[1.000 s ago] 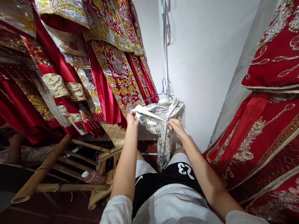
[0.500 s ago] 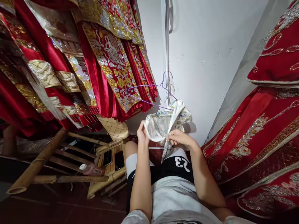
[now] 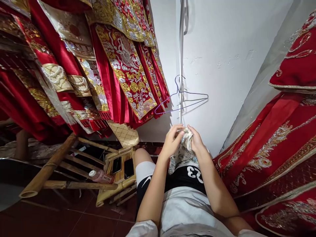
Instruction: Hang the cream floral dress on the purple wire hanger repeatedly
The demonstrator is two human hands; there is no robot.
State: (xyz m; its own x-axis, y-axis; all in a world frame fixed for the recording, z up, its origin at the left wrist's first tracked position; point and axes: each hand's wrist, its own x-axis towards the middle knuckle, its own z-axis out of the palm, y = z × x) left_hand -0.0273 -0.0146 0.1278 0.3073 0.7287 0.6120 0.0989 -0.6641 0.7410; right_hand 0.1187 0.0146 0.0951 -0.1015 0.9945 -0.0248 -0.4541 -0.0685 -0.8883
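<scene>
A pale garment with a floral print point(image 3: 181, 154) is bunched up above my lap, its lower part hanging over my black shorts. My left hand point(image 3: 174, 136) grips its gathered top from the left, fingers curled. On the other side my right hand point(image 3: 196, 140) closes round the same bunched cloth, thumb pointing up. The garment's shape is mostly lost in its folds, and my hands hide part of it. Just beyond my hands, a bare purple wire hanger point(image 3: 181, 108) hangs by its hook from a white vertical pole point(image 3: 181, 49) against the wall.
Red embroidered costumes point(image 3: 128, 65) hang at the left, and a red beaded gown point(image 3: 274, 148) fills the right. Low on the left stand a bamboo chair point(image 3: 49, 168) and a bamboo stool point(image 3: 108, 194) carrying two phones. A pink bottle point(image 3: 101, 176) lies by the chair.
The floral garment has come off the purple hanger, which now hangs bare and turned. Both hands have drawn together and bunched the cloth between them.
</scene>
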